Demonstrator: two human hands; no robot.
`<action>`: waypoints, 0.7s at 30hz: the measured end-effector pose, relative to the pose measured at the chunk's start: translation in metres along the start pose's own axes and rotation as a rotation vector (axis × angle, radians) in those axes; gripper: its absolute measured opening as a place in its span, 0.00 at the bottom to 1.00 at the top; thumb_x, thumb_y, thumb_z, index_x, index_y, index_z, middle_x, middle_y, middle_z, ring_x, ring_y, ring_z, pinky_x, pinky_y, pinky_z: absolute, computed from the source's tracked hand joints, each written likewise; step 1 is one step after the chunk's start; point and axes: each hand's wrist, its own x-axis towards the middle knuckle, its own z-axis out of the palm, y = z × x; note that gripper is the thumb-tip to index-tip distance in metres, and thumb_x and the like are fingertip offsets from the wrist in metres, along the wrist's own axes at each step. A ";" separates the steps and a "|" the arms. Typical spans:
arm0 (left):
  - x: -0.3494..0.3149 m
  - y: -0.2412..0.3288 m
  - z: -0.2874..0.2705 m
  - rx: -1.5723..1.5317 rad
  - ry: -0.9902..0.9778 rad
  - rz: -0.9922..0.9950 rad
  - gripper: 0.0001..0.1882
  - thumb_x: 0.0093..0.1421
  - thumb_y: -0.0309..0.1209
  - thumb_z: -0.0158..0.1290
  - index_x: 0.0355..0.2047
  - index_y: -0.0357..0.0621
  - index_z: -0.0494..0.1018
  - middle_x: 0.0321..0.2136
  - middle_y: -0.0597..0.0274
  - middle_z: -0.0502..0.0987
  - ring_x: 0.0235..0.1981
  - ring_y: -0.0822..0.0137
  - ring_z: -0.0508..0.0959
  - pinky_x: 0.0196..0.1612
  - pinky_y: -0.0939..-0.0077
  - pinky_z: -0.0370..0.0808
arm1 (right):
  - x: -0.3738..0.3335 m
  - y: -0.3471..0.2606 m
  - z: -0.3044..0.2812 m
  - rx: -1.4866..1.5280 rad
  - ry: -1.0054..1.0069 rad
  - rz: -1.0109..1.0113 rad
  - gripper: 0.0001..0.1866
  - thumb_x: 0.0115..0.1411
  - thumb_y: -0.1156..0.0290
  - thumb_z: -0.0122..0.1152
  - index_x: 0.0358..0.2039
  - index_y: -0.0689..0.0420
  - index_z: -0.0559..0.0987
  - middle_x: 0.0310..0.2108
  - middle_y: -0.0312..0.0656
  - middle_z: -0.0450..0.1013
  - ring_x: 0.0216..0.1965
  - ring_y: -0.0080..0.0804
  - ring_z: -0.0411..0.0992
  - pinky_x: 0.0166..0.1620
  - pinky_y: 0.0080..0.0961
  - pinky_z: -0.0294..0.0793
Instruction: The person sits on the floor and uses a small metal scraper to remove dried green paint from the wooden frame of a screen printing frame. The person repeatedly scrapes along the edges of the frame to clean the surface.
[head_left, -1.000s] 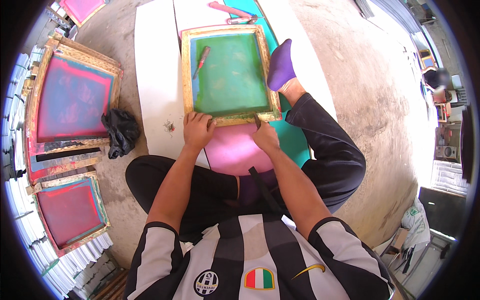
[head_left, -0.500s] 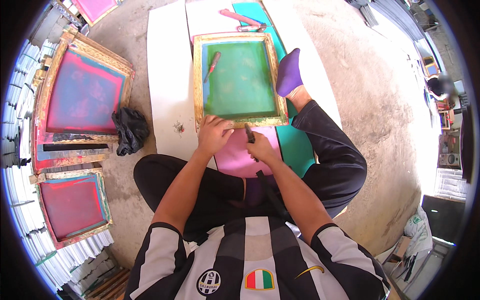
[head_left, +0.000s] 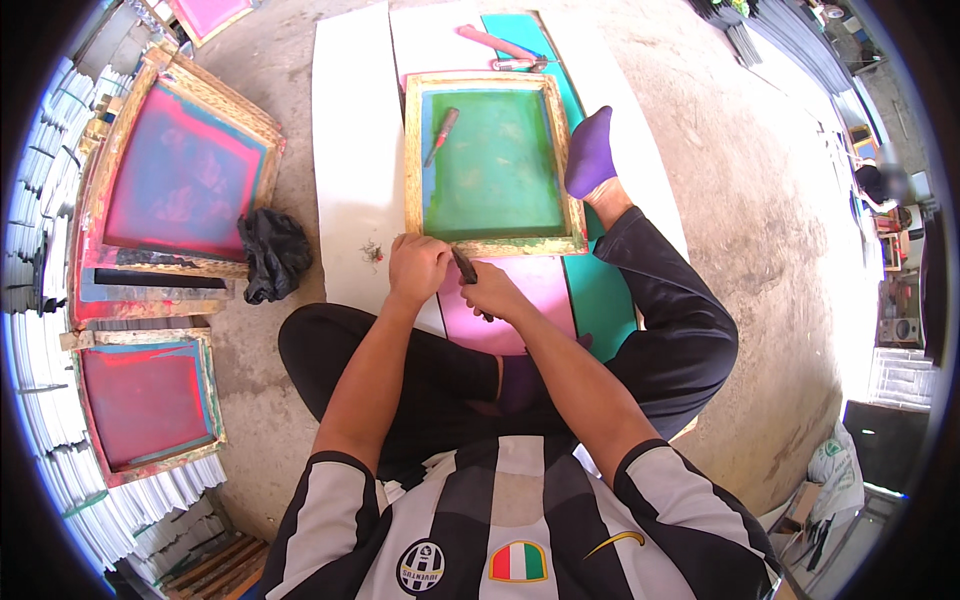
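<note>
The wooden frame (head_left: 413, 165) has its near-left corner at the left hand (head_left: 416, 266), whose fingers curl, their grip unclear; the right hand (head_left: 490, 290) clenches a dark tool (head_left: 464, 266) by the near rail. The frame lies flat on boards (head_left: 355, 150), near a purple sock (head_left: 590, 155).

This looks like a workshop, apparently for screen printing. Weathered wooden frames with pink-and-blue-stained mesh (head_left: 185, 185) sit at the left beside stacks of white sheets (head_left: 150, 505), and a pale wooden frame with green mesh (head_left: 505, 165) lies on flat white boards (head_left: 356, 150) over a stained concrete floor (head_left: 745, 180).
</note>
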 end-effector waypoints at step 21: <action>0.003 -0.058 -0.043 0.201 -0.250 -0.988 0.21 0.58 0.50 0.66 0.41 0.47 0.86 0.40 0.53 0.87 0.44 0.49 0.86 0.47 0.54 0.81 | -0.011 0.029 -0.009 0.122 0.065 0.154 0.17 0.63 0.69 0.56 0.48 0.66 0.76 0.32 0.51 0.78 0.28 0.41 0.80 0.33 0.39 0.81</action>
